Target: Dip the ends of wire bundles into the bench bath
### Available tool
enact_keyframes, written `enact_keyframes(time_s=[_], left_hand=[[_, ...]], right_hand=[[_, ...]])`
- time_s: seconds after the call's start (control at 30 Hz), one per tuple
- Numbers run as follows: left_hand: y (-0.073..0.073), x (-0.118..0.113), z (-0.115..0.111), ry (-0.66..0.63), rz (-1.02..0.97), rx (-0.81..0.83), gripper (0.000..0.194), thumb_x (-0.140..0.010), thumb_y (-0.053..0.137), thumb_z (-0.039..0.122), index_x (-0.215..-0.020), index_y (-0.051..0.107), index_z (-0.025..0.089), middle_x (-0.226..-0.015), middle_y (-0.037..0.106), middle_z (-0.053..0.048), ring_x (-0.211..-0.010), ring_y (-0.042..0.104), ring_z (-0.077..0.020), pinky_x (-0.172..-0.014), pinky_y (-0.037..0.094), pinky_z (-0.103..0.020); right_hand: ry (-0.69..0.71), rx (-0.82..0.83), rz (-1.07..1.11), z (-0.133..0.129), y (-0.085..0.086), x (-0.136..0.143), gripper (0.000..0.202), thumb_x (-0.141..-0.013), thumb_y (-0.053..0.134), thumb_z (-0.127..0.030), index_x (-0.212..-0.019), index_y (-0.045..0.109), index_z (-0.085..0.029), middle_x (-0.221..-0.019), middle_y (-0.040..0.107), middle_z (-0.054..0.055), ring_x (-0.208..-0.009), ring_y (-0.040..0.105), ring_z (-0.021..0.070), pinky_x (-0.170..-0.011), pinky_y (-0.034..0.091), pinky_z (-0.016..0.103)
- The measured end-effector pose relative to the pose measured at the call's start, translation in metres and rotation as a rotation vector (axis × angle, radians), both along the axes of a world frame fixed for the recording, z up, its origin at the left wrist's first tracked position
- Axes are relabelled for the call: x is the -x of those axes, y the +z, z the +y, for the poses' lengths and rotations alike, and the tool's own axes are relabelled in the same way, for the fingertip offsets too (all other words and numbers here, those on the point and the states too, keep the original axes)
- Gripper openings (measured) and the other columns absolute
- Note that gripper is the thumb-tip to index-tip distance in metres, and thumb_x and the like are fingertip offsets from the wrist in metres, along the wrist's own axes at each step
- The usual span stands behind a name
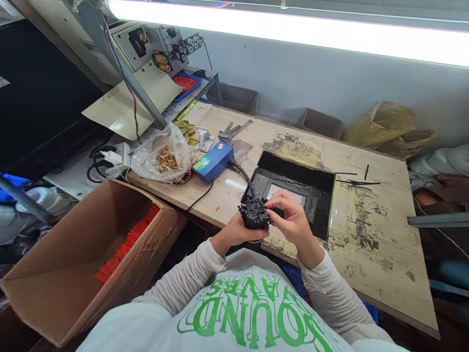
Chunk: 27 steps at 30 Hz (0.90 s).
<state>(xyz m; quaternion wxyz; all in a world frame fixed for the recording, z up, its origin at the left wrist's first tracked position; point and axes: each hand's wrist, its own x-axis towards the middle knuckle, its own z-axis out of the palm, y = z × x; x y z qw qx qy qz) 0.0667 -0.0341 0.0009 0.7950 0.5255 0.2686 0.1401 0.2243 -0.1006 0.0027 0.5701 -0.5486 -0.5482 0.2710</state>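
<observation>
A thick bundle of thin black wires (253, 213) with pale, shiny ends stands upright in front of my chest. My left hand (240, 231) wraps round it from the left and below, the thumb lying across its near side. From the right, my right hand (291, 215) reaches the bundle's edge with thumb and index finger pinched together, and a short dark piece shows below the fingertips. Whether a single wire is between those fingertips is too small to tell. Behind the bundle lies a dark rectangular recess (324, 195) in the tabletop, with a light panel (287, 194) inside it.
A blue box (213, 162) with a black flexible hose (242, 172) stands left of the recess. Nearby are a plastic bag (146, 159) of small parts and a caliper (234, 131). Several loose black pieces (357, 183) lie right. A cardboard box (47, 298) holds red bundles (128, 244).
</observation>
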Motion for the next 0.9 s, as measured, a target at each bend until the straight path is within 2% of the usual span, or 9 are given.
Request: enact_keyframes(time_s=[0.17,0.33,0.4,0.6,0.73,0.9], left_hand=[[-0.007,0.0,-0.001,0.051,-0.084,0.045,0.029,-0.061,0.082,0.028,-0.079,0.067,0.012,-0.07,0.063,-0.002,-0.066,0.056,-0.0132,-0.066,0.044,-0.028],[-0.011,0.001,-0.003,0.106,-0.144,0.124,0.053,-0.06,0.084,0.027,-0.108,0.067,0.015,-0.077,0.068,-0.003,-0.067,0.059,-0.0136,-0.068,0.046,-0.028],[-0.012,0.001,-0.004,0.101,-0.161,0.139,0.057,-0.061,0.084,0.027,-0.114,0.065,0.017,-0.083,0.07,-0.005,-0.069,0.06,-0.0139,-0.068,0.047,-0.028],[-0.009,0.002,-0.005,0.093,-0.174,0.186,0.048,-0.065,0.082,0.025,-0.109,0.065,0.016,-0.088,0.071,-0.006,-0.069,0.06,-0.0133,-0.067,0.047,-0.027],[-0.012,0.002,-0.007,0.118,-0.169,0.157,0.046,-0.064,0.082,0.026,-0.106,0.066,0.016,-0.088,0.072,-0.007,-0.069,0.06,-0.013,-0.068,0.047,-0.028],[-0.013,0.002,-0.005,0.125,-0.083,0.087,0.045,-0.065,0.082,0.025,-0.105,0.066,0.014,-0.093,0.073,-0.009,-0.073,0.062,-0.0143,-0.072,0.048,-0.029]], right_hand=[[-0.039,0.032,0.095,-0.001,-0.012,0.002,0.009,-0.084,0.064,-0.031,-0.08,0.062,-0.023,-0.083,0.054,0.003,-0.081,0.052,0.0196,-0.078,0.042,0.037],[-0.067,0.06,0.184,-0.002,-0.017,0.004,0.016,-0.083,0.063,-0.036,-0.077,0.057,-0.023,-0.082,0.052,0.002,-0.08,0.051,0.0187,-0.077,0.044,0.036],[-0.088,0.061,0.248,-0.001,-0.018,0.006,0.019,-0.083,0.063,-0.038,-0.075,0.055,-0.023,-0.082,0.05,0.001,-0.078,0.051,0.0182,-0.074,0.045,0.035],[-0.115,0.099,0.355,-0.001,-0.023,0.01,0.023,-0.081,0.063,-0.041,-0.073,0.054,-0.023,-0.082,0.051,0.001,-0.077,0.051,0.0177,-0.07,0.046,0.033],[-0.111,0.121,0.457,-0.001,-0.029,0.011,0.022,-0.078,0.067,-0.04,-0.073,0.056,-0.022,-0.08,0.052,0.001,-0.076,0.052,0.0168,-0.067,0.046,0.031],[-0.144,0.145,0.549,-0.002,-0.038,0.005,0.016,-0.079,0.068,-0.037,-0.082,0.063,-0.022,-0.083,0.056,0.0,-0.082,0.055,0.0159,-0.078,0.046,0.032]])
